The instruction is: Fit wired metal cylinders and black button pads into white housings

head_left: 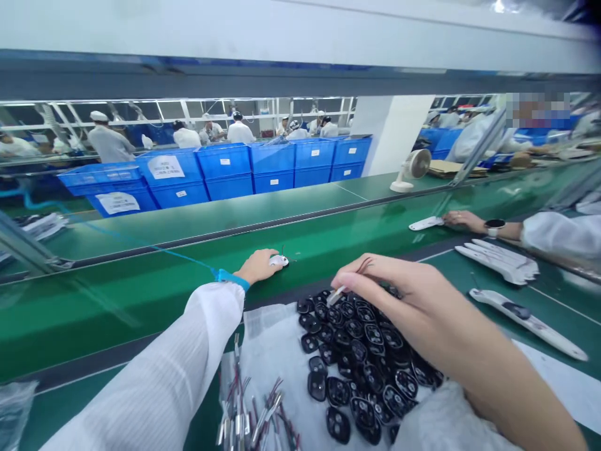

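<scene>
My right hand (404,307) pinches a little white clip (335,296) over the black plastic parts (361,369), and my curved left hand (257,267) sits on a white plastic shell (280,260), its long side pointing toward my right hand.

Left hand (258,266) palm down on the green conveyor belt (117,319), fingers together and pointing forward, fingertips (276,258) lightly curved. Left wrist (233,280) encircled by a blue strap at the sleeve cuff. Left arm (154,369) extended toward the belt, covered to the wrist by a white sleeve (188,351). Right hand (399,300) held at the belt's near edge, back of the hand upward, fingers curled downward. Thumb and forefinger pinch a small white piece (335,296). Right forearm (498,382) bare, angled up from the lower right corner toward the belt.
</scene>
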Motion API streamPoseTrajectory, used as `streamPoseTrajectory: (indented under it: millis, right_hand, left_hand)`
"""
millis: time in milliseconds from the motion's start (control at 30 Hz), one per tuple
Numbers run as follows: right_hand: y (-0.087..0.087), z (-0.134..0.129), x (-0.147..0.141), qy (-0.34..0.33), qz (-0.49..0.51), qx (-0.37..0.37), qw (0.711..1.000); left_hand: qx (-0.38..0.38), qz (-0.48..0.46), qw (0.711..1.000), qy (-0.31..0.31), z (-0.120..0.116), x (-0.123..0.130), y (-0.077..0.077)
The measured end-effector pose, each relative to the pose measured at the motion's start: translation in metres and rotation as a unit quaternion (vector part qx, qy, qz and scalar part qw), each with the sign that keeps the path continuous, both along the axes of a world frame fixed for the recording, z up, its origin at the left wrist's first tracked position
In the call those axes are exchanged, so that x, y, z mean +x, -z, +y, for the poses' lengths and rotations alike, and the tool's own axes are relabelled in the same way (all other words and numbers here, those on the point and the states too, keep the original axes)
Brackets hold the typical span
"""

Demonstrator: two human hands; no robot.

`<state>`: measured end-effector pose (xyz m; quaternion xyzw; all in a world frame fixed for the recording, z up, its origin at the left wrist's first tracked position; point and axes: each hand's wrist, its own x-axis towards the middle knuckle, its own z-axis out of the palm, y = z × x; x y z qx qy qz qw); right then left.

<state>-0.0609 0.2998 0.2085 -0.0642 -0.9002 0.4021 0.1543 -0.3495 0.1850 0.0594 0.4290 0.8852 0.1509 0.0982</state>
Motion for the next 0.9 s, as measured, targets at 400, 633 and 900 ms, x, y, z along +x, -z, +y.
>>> streamPoseTrajectory:
  millis: [400, 633, 900]
  right_hand:
    - [0.001, 0.018, 0.011, 0.058, 0.044, -0.011, 0.997]
    - [-0.004, 0.012, 0.013, 0.074, 0.07, -0.017, 0.995]
    - [0.001, 0.012, 0.012, 0.106, 0.047, -0.019, 0.993]
  left_hand:
    - [-0.059, -0.019, 0.996, 0.06, 0.047, -0.026, 0.003]
    - [-0.059, -0.012, 0.997, 0.039, 0.065, -0.015, 0.015]
    - [-0.057, 0.017, 0.998, 0.014, 0.043, 0.01, -0.036]
